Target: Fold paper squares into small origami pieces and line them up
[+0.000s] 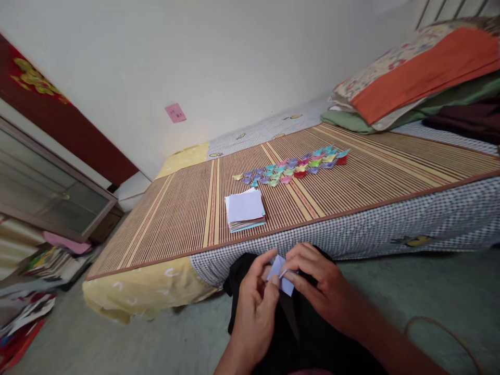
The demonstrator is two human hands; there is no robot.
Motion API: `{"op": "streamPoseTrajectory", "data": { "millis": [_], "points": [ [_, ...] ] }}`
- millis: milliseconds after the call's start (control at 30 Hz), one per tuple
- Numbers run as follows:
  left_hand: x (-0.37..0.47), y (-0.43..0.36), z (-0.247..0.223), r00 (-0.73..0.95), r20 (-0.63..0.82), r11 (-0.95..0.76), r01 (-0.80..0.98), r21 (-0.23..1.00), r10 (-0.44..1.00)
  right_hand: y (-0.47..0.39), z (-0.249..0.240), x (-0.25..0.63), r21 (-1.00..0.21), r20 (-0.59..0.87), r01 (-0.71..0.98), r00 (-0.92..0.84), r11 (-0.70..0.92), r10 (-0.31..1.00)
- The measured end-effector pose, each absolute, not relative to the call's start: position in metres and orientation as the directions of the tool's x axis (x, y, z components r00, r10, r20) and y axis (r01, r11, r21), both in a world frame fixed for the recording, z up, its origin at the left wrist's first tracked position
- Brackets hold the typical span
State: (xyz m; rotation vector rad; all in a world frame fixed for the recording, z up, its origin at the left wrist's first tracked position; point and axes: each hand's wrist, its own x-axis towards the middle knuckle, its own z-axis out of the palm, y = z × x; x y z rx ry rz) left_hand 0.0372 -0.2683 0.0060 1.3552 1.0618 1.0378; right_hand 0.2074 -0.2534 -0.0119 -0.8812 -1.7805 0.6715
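Above my lap, both hands hold a small piece of folded lavender origami paper point(288, 287). My left hand point(255, 302) pinches its left side between thumb and fingers. On the other side, my right hand point(318, 278) grips it, thumb and fingertips closed at a raised fold. Parts of the paper are hidden behind the fingers. Just beyond my hands, a stack of square paper point(245, 207) with a pale lavender sheet on top lies on the striped bamboo mat point(175, 208). Behind it stand rows of small folded paper boats point(300, 167) in many colours.
Pillows and folded bedding point(425, 73) are piled at the bed's right end. A pink note point(175, 112) is stuck on the wall. A glass-fronted cabinet point(50, 177) stands left, with piled books point(54, 263) on the floor near it. A cord point(441, 324) lies at lower right.
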Motion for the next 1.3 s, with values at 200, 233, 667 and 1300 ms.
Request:
{"op": "streamPoseTrajectory", "data": {
  "millis": [200, 233, 667, 1300],
  "points": [
    [0.041, -0.278, -0.011, 0.084, 0.077, -0.073, -0.056, 0.996, 0.993, -0.255, -0.010, 0.205, -0.761, 0.558, 0.253, -0.216, 0.597, 0.802],
    [0.041, -0.277, -0.013, 0.040, 0.091, -0.089, -0.033, 0.995, 0.995, -0.255, -0.011, 0.204, -0.761, 0.558, 0.256, -0.211, 0.596, 0.803],
    [0.042, -0.272, -0.006, -0.131, 0.039, -0.049, -0.079, 0.996, 0.991, -0.258, -0.023, 0.195, -0.960, 0.280, -0.041, -0.079, 0.278, 0.957],
    [0.049, -0.271, -0.015, -0.201, 0.039, -0.061, -0.107, 0.992, 0.979, -0.254, -0.023, 0.185, -0.964, 0.262, 0.041, 0.020, 0.261, 0.965]
  ]
}}
